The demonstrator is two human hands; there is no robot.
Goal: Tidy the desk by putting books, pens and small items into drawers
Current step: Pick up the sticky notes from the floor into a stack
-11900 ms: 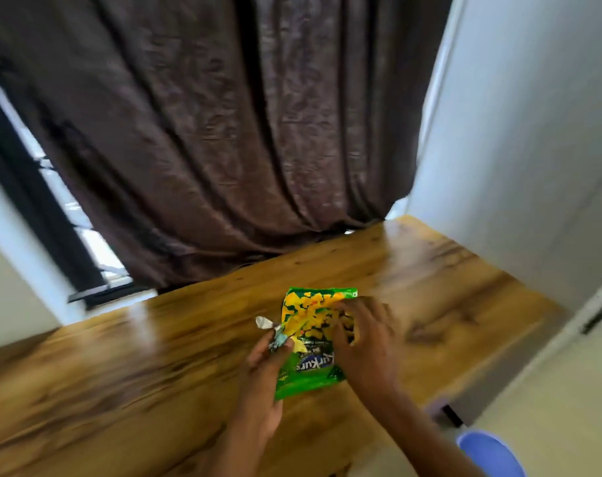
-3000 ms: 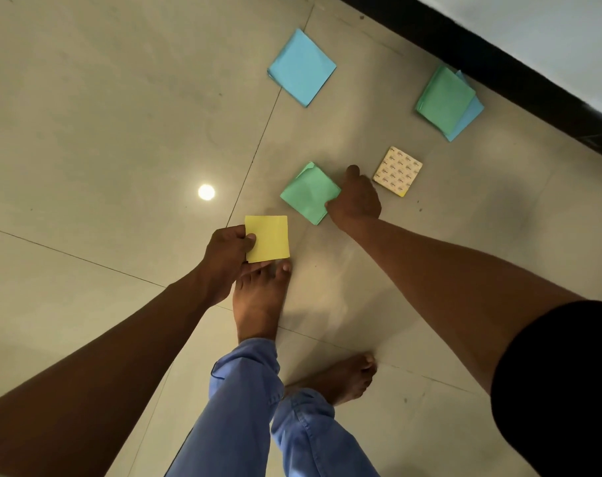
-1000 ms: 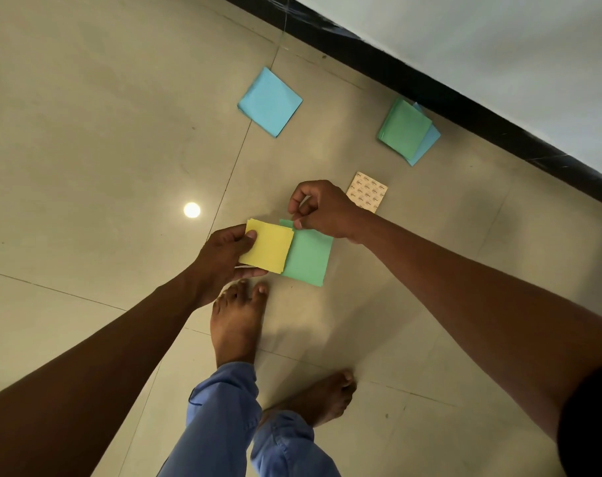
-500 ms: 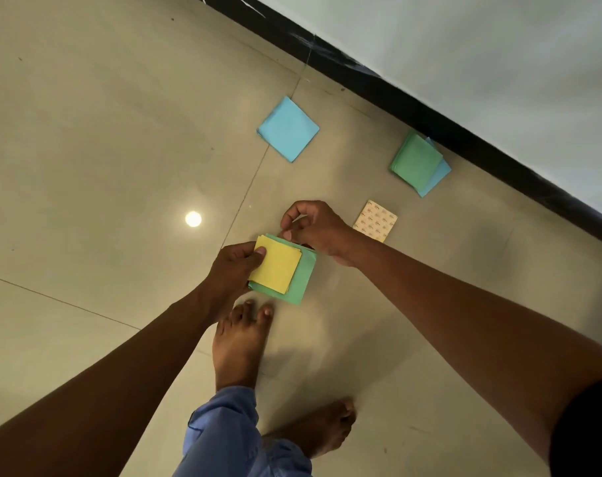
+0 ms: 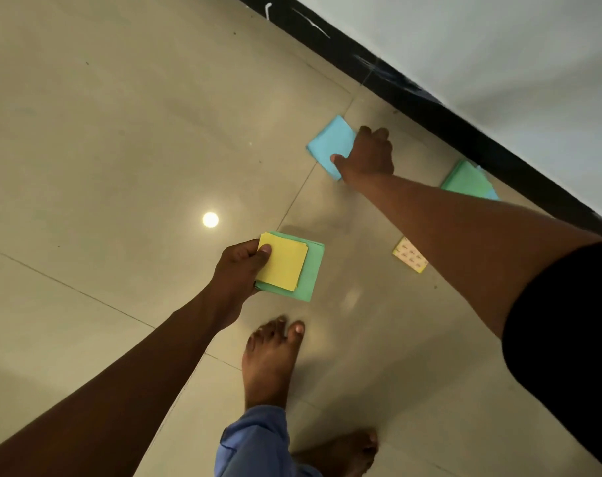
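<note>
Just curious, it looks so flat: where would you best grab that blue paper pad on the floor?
At a free edge or corner: the blue paper pad lies flat on the floor, so nothing else sticks up. The right hand comes from its right side, thumb on its near edge.

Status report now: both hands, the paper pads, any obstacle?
Left hand holds yellow pad on green pad. Right hand touches blue pad. No obstacle seen.

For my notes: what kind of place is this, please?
Probably an indoor room, seen at floor level: glossy beige floor tiles, a black skirting board under a pale wall, and paper pads scattered on the floor.
</note>
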